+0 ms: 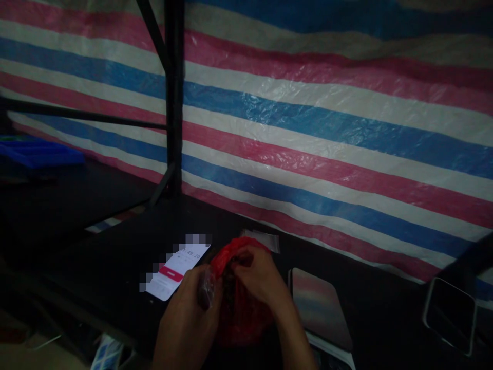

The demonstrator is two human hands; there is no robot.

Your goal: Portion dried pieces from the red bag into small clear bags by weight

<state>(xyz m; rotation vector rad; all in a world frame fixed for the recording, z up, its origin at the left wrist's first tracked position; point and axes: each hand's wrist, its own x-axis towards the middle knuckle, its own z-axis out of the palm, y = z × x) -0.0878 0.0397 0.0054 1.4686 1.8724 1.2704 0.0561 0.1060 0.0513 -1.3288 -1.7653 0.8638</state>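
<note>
A red plastic bag [239, 313] sits on the dark table near the bottom middle. My right hand [262, 280] is curled over the bag's top, fingers closed into its opening. My left hand [188, 324] is closed beside the bag on a small clear plastic packet [206, 290] with something dark in it. The light is dim, so what lies inside the bag stays hidden.
A lit phone [175, 267] lies on the dark table [115, 257] left of the bag. A shiny scale platform [318, 306] sits to the right, a dark framed device [450, 313] farther right. A clear packet [262, 239] lies behind the bag. Striped tarpaulin [327, 128] and a black post [174, 97] stand behind; a blue tray [38, 154] at left.
</note>
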